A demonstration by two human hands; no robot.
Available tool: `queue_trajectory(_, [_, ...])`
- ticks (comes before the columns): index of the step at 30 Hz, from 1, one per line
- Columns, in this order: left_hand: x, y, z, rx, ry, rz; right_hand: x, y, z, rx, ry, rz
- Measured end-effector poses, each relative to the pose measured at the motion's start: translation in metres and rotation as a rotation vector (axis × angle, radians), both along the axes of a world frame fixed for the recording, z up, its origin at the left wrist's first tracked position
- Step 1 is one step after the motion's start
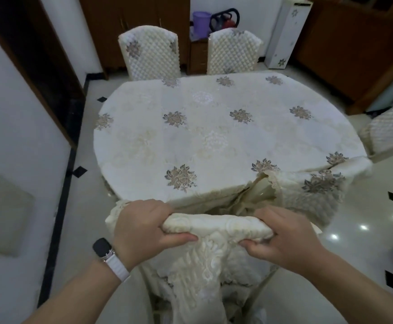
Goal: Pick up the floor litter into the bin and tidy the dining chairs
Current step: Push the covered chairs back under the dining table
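Note:
A dining chair (216, 251) with a cream embroidered cover stands right in front of me, its back against the near edge of the oval table (214, 136). My left hand (144, 230) grips the left end of the chair's top rail, and my right hand (286, 237) grips the right end. Two more covered chairs (151, 52) (234, 53) stand tucked in at the table's far side. Another covered chair (321, 190) sits at the near right corner of the table. No litter or bin shows in this view.
A white wall (15, 160) runs close on my left, with a dark floor border beside it. Wooden cabinets (354, 50) line the back and right. A further quilted chair (389, 132) stands at the right edge. Glossy tiled floor (366, 230) lies to my right.

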State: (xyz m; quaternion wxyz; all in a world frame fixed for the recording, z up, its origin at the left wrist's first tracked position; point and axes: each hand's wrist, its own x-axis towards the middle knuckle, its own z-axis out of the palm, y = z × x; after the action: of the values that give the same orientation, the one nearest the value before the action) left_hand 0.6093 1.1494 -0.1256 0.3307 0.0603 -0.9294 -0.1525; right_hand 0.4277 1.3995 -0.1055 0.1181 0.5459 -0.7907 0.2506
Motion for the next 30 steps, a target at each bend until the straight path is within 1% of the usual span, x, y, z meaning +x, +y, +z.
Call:
queue_trajectory(4, [0.012, 0.012, -0.003, -0.021, -0.006, -0.007, 0.009, 0.009, -0.005, -0.072, 0.052, 0.011])
queue_trajectory(7, [0.014, 0.021, -0.002, -0.017, -0.049, -0.008, 0.006, 0.014, -0.004, -0.098, 0.041, 0.032])
queue_trajectory(11, [0.011, 0.033, 0.004, -0.045, -0.054, 0.022, -0.003, 0.020, -0.004, -0.131, 0.035, 0.058])
queue_trajectory(16, [0.011, 0.040, 0.006, -0.014, -0.072, 0.053, -0.012, 0.022, -0.010, -0.136, -0.004, 0.106])
queue_trajectory(24, [0.010, 0.064, 0.004, -0.057, -0.070, 0.150, -0.031, 0.029, -0.010, -0.119, 0.032, 0.204])
queue_trajectory(26, [0.009, 0.069, 0.006, -0.026, -0.071, 0.152, -0.035, 0.031, -0.010, -0.102, 0.009, 0.209])
queue_trajectory(30, [-0.002, 0.066, 0.009, -0.015, -0.077, 0.177, -0.043, 0.026, -0.009, -0.111, 0.040, 0.190])
